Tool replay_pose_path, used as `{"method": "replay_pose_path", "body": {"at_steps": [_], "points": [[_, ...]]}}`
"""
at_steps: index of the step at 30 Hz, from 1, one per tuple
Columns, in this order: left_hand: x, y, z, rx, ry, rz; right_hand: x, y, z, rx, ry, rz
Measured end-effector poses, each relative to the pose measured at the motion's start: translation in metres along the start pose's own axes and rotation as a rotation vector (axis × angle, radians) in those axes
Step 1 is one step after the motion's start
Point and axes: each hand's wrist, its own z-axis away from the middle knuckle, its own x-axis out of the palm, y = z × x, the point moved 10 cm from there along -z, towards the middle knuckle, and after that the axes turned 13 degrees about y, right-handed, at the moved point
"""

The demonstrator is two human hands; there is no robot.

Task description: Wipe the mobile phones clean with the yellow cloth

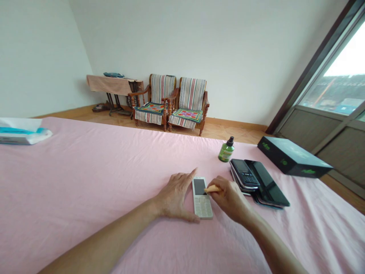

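Note:
A white keypad mobile phone [203,205] lies face up on the pink cloth in front of me, its dark screen at the far end. My left hand [177,196] spans its left side, the thumb at the near end and the forefinger at the far corner, holding it between them. Pinched in the fingers of my right hand [228,196] is a small tan brush [212,188]. Its tip meets the phone at the right side, by the lower part of the screen. My right fingers cover the rest of the brush.
Right of my hands lie a stack of keypad phones [244,175] and a black tablet [268,184]. Behind them stand a green bottle [226,150] and a black box [293,156]. A tissue pack [25,135] sits far left. Two wooden chairs [188,97] stand beyond the cloth's edge.

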Motion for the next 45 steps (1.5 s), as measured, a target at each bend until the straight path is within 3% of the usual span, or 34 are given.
{"method": "replay_pose_path", "body": {"at_steps": [10, 16, 20, 25, 32, 37, 41, 45], "points": [[-0.001, 0.0, 0.0, -0.005, 0.007, 0.013, 0.019, -0.006, 0.008, -0.02, -0.109, 0.027], [-0.002, 0.0, 0.0, 0.001, 0.005, 0.008, 0.002, 0.007, 0.004, 0.015, -0.057, 0.132], [-0.001, 0.0, 0.0, -0.007, 0.002, 0.004, -0.009, 0.001, 0.001, 0.017, -0.023, 0.117], [-0.001, 0.0, 0.0, -0.013, 0.0, -0.006, 0.005, -0.011, 0.007, -0.005, -0.095, -0.013], [-0.001, 0.0, 0.0, -0.001, -0.003, 0.004, 0.019, -0.005, 0.012, -0.009, -0.116, 0.053], [-0.002, 0.0, 0.0, -0.008, 0.007, 0.023, 0.008, 0.005, 0.011, 0.014, -0.094, 0.165], [-0.002, -0.001, 0.0, -0.017, 0.003, 0.027, -0.01, -0.003, 0.005, 0.013, -0.039, 0.169], [-0.001, -0.001, 0.0, -0.014, 0.0, 0.013, -0.003, -0.009, 0.007, 0.04, -0.109, 0.059]]}}
